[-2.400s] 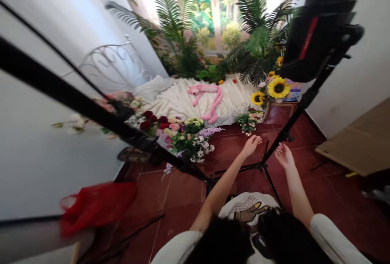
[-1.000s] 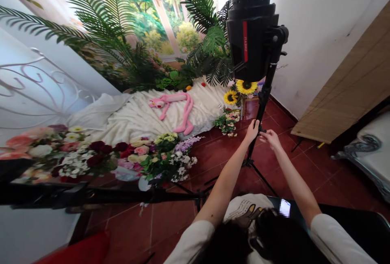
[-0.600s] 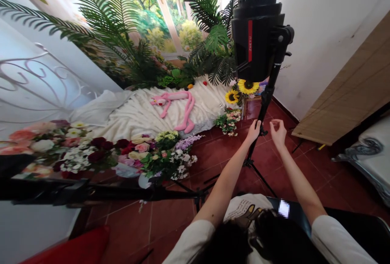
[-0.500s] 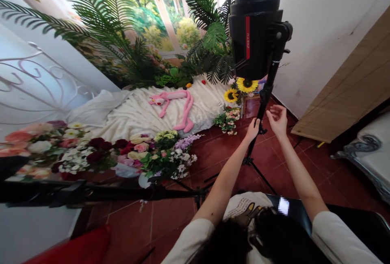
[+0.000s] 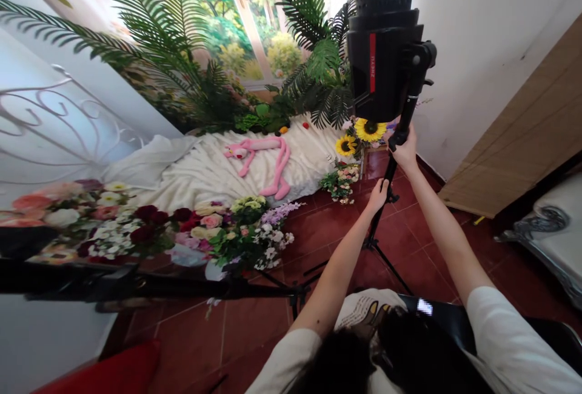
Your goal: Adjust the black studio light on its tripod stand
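Observation:
A black studio light (image 5: pixel 384 57) with a red stripe sits on top of a black light stand (image 5: pixel 386 170). My left hand (image 5: pixel 378 195) is closed around the stand's pole, close to a clamp knob. Higher up, just under the lamp, my right hand (image 5: pixel 406 150) is wrapped on the pole at a collar; the pole hides part of its fingers. The stand's spread legs (image 5: pixel 393 268) rest on the red tiled floor.
A pink plush toy (image 5: pixel 261 157) lies on a white fur cover (image 5: pixel 209 166). Artificial flowers (image 5: pixel 245 233) line its front, and sunflowers (image 5: pixel 369 130) stand behind the pole. Another black stand (image 5: pixel 182 285) crosses at left. A wooden panel (image 5: pixel 513 133) leans at right.
My right hand has moved up from open air beside the pole and closed on it below the lamp. My left hand keeps its hold. The lamp appears slightly lower in view.

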Motion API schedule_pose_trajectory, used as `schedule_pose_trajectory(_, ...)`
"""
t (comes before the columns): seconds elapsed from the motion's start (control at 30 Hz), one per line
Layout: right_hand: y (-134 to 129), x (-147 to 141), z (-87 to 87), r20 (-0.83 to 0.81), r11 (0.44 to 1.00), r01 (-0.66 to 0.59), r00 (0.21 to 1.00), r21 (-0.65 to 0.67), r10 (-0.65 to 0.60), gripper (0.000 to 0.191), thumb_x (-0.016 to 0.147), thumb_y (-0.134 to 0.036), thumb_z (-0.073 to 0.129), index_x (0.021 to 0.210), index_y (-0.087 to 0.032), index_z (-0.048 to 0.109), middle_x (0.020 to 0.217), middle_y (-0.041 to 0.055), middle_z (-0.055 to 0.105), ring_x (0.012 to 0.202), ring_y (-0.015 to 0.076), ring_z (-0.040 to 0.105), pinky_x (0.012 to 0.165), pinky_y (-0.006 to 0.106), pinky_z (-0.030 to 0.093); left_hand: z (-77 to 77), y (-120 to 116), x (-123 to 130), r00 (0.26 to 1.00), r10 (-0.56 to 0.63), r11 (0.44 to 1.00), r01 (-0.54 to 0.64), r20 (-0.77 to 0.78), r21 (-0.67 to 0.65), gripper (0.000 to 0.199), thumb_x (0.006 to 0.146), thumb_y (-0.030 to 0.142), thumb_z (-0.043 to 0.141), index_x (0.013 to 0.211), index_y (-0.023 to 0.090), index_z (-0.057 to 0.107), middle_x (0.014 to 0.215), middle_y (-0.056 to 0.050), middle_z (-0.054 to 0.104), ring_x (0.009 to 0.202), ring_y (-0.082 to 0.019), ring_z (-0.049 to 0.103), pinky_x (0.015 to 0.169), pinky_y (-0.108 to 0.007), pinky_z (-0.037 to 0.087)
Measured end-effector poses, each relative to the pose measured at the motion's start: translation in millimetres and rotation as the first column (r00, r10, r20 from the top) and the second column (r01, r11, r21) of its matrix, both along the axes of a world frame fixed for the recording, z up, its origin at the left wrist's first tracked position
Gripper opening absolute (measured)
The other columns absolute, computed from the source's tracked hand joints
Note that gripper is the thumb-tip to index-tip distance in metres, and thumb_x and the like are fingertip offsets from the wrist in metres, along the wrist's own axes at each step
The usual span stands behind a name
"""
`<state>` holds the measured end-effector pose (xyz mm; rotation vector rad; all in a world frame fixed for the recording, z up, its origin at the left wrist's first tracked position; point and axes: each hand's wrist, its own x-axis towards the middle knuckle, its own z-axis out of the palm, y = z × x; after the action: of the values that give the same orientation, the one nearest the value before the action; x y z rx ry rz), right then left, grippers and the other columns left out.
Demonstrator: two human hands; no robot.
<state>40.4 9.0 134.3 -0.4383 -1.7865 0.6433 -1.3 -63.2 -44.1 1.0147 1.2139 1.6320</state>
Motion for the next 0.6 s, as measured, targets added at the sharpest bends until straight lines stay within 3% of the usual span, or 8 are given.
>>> schedule_pose_trajectory(0.3,-7,-9,-17.7,-0.067,0.952,0.305,0.950,0.000,-0.304,0.052,0.089,-0.048,0.058,0.128,-0.019,0.041,0.102,0.0111,0.064,0.099,0.0273,0.067,0.087,0.048,0.056,15.9,-6,1,0.987,-0.031,0.989,0.053,0.156,-0.139,0.073,0.085,0.078,0.034,0.093,0.012,0.064,0.064,-0.002,0.061,0.052,-0.011,0.061,0.056,-0.025,0.054)
schedule_pose_trajectory(0.5,-8,-3,-36.1,-0.006,0.965,0.259,0.966,-0.036,-0.260,0.051,0.082,-0.046,0.065,0.120,-0.018,0.047,0.094,0.0095,0.064,0.092,0.0257,0.066,0.086,0.043,0.056,13.5,-8,-1,0.966,-0.007,0.993,0.037,0.258,-0.110,0.072,0.088,0.075,0.032,0.103,0.012,0.063,0.064,-0.002,0.062,0.050,-0.011,0.059,0.056,-0.026,0.054)
schedule_pose_trajectory(0.6,-14,1,-57.3,0.043,0.966,0.228,0.973,-0.119,-0.225,0.047,0.079,-0.045,0.066,0.114,-0.019,0.048,0.089,0.0072,0.064,0.085,0.0239,0.066,0.082,0.040,0.055,15.6,-9,-4,0.962,0.020,0.994,0.010,0.272,-0.111,0.074,0.090,0.074,0.027,0.105,0.012,0.064,0.067,-0.004,0.065,0.055,-0.013,0.062,0.059,-0.027,0.055)
